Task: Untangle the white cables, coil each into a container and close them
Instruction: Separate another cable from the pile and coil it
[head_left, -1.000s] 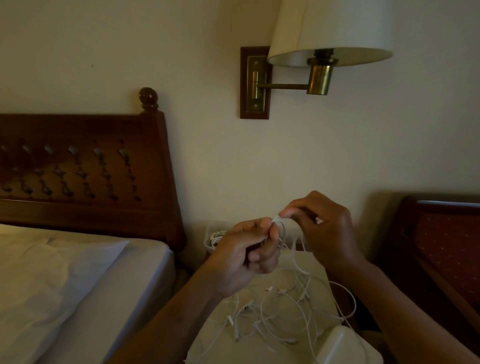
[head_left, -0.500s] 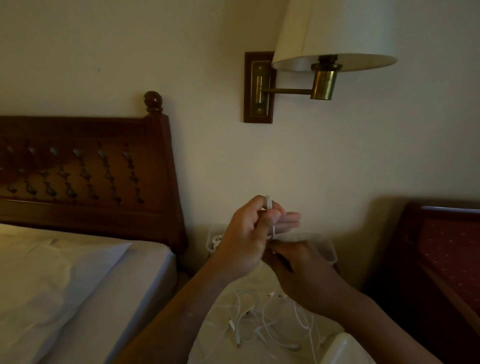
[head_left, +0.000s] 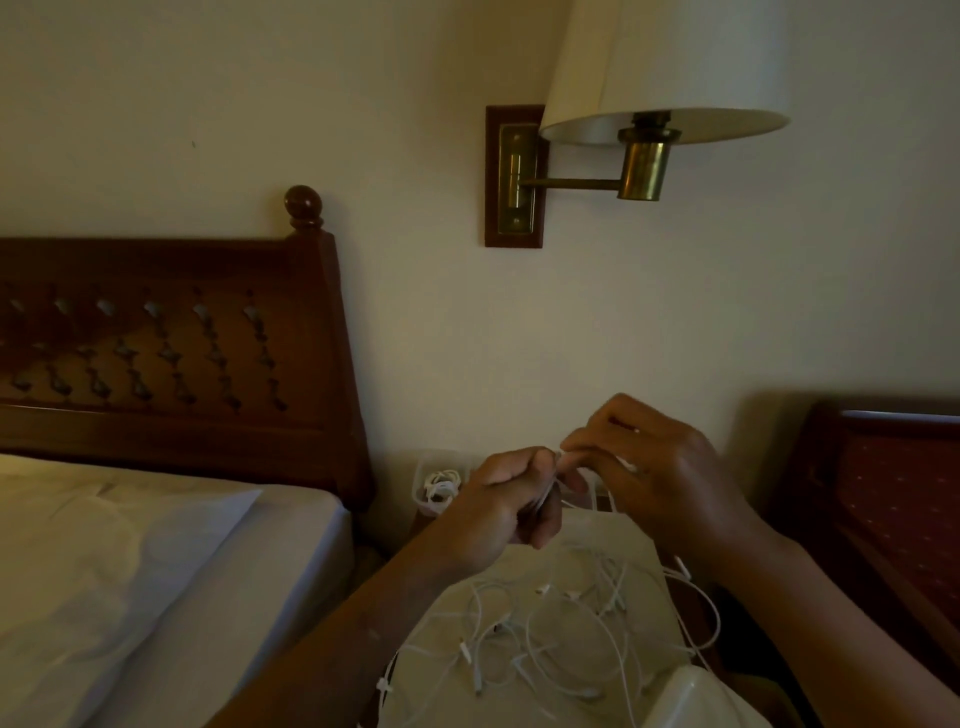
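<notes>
We log one white cable (head_left: 551, 480), pinched between our left hand (head_left: 506, 506) and right hand (head_left: 657, 475), both grips closed on it above the table (head_left: 641, 540). Loose cables (head_left: 561, 631) lie tangled below; one container (head_left: 439, 483) behind holds a coil.

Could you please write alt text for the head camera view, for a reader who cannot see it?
Two hands, left hand and right hand, wind a white cable above a bedside table strewn with tangled white cables. A clear container holding a coiled cable stands by the wall, beside a bed, under a wall lamp.
</notes>
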